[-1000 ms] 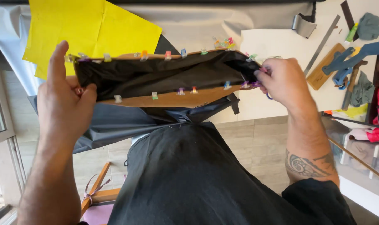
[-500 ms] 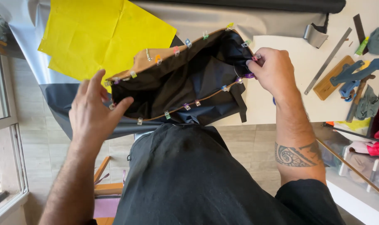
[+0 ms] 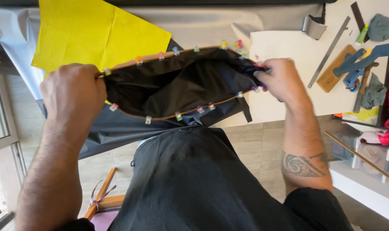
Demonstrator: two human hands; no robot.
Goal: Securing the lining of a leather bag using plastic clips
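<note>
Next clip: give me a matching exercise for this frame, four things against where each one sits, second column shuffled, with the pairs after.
Things:
1. left hand
2. right hand
3. yellow sheet
4. metal ruler

Places:
A. flat on the table behind the bag, upper left
B. gripping the right end of the black bag
C. lying diagonally on the white tabletop, right of the bag
D. gripping the left end of the black bag

Pairs: 1-D, 2-B, 3-A, 4-C
</note>
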